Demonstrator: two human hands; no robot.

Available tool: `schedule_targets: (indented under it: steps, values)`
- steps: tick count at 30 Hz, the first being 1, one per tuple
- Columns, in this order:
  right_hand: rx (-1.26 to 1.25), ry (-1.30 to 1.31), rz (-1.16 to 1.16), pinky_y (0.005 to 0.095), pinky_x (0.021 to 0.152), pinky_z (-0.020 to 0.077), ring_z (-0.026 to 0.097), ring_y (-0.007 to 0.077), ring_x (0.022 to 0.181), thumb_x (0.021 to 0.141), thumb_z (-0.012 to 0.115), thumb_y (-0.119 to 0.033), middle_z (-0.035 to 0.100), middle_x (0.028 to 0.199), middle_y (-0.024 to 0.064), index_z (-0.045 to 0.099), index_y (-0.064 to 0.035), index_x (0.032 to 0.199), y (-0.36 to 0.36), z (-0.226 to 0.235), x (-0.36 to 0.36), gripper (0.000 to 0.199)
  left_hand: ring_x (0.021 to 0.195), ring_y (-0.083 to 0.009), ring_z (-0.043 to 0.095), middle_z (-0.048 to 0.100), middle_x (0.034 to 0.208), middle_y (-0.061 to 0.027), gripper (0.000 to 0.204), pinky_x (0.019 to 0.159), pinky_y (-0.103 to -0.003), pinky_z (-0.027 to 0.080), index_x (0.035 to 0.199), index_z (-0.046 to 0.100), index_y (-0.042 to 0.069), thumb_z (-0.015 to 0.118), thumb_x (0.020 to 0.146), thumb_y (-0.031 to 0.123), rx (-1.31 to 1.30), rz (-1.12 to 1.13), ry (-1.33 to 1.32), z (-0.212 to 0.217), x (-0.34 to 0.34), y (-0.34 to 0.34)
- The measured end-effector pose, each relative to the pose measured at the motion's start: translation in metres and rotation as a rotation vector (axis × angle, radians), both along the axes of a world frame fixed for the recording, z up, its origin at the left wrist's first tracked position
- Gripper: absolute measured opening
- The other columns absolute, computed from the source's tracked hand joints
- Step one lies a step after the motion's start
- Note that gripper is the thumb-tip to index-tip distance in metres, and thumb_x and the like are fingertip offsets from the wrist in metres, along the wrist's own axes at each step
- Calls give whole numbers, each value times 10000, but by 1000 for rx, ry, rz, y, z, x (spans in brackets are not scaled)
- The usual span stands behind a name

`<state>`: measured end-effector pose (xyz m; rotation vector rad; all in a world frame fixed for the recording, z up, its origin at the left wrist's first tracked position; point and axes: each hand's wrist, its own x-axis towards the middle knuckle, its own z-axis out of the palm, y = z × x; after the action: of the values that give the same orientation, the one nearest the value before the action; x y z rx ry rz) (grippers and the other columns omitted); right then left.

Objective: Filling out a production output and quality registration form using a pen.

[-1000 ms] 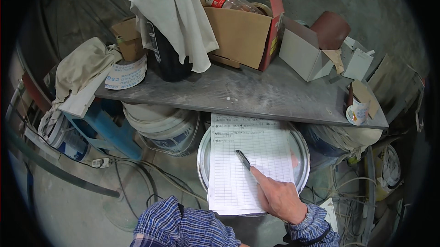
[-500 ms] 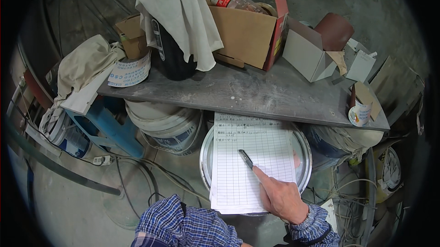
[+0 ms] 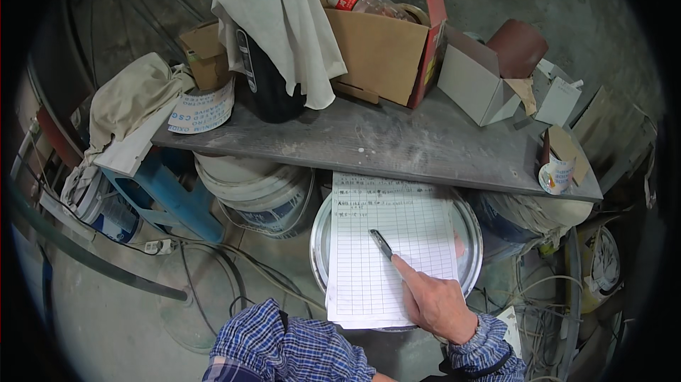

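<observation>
Right hand [image 3: 438, 305] closed round pen [image 3: 381, 244], tip on lined sheet [image 3: 386, 247] atop round metal lid [image 3: 469, 240]. Left hand out of view. We judge: steady paper, write within rows.

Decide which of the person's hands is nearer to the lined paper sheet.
Right. The right hand rests on the lined paper sheet, holding a pen. The left hand is hidden; only its plaid sleeve shows below the sheet.

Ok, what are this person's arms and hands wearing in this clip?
The right hand is bare, with no glove. Its forearm wears a blue and white checked sleeve gathered at the wrist, with a dark band just below the cuff. The left arm shows the same checked fabric; the left hand is out of view.
</observation>
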<state>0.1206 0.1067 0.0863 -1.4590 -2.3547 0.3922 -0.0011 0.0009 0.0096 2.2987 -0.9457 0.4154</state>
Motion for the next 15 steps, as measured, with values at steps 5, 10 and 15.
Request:
schedule_targets:
  steps: [5, 10, 15]
  values:
    - [16, 6, -13, 380, 523, 513, 645, 273, 570, 816, 603, -25, 651, 740, 128, 478, -1, 1390, 0, 2, -1, 588, 574, -282, 643, 652, 608, -111, 210, 531, -420, 479, 666, 691, 60, 593, 787, 201, 4, -4, -1, 1, 1, 1]
    - [32, 14, 0, 375, 521, 512, 643, 266, 567, 815, 596, -23, 648, 731, 125, 478, 6, 1388, 0, -1, -1, 586, 575, -282, 644, 652, 609, -110, 210, 533, -420, 480, 671, 693, 61, 592, 789, 203, 8, -5, -2, -1, 1, 1]
    - [3, 7, 2, 397, 513, 508, 650, 276, 594, 811, 624, -67, 647, 774, 117, 444, -8, 1413, 0, -5, 2, 631, 577, -283, 644, 650, 608, -110, 209, 534, -421, 481, 675, 693, 63, 591, 790, 205, 13, -17, -8, -1, 3, 0]
